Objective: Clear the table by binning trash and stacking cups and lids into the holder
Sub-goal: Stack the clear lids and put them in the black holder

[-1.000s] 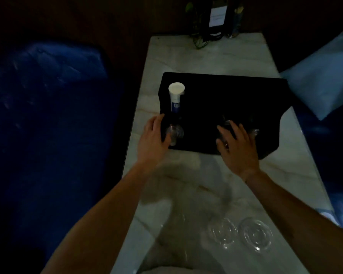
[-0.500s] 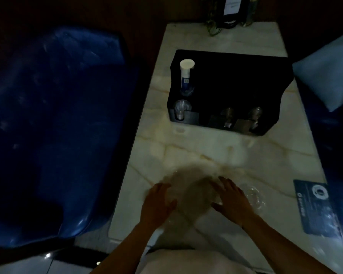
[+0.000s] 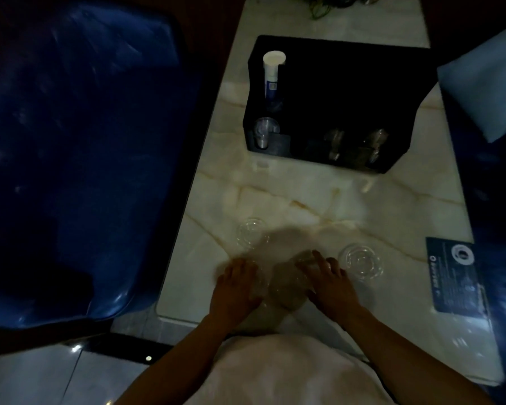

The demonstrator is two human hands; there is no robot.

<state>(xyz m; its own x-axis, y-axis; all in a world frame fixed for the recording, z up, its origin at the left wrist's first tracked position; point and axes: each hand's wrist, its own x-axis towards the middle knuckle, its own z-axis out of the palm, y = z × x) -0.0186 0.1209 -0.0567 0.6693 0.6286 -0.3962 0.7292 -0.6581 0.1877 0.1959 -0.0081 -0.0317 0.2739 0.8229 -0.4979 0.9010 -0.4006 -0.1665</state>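
Marble table [image 3: 319, 200] dim; both hands' grip on clear lids unclear

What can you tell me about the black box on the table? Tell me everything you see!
The black box is a dark holder with an open front, standing on the pale marble table at its far end. A tall white tube stands upright at its left side. Below that, a stack of clear cups pokes out of a front slot, and more clear plastic pieces show in slots on the right. Neither hand touches it. Its inside is too dark to see.
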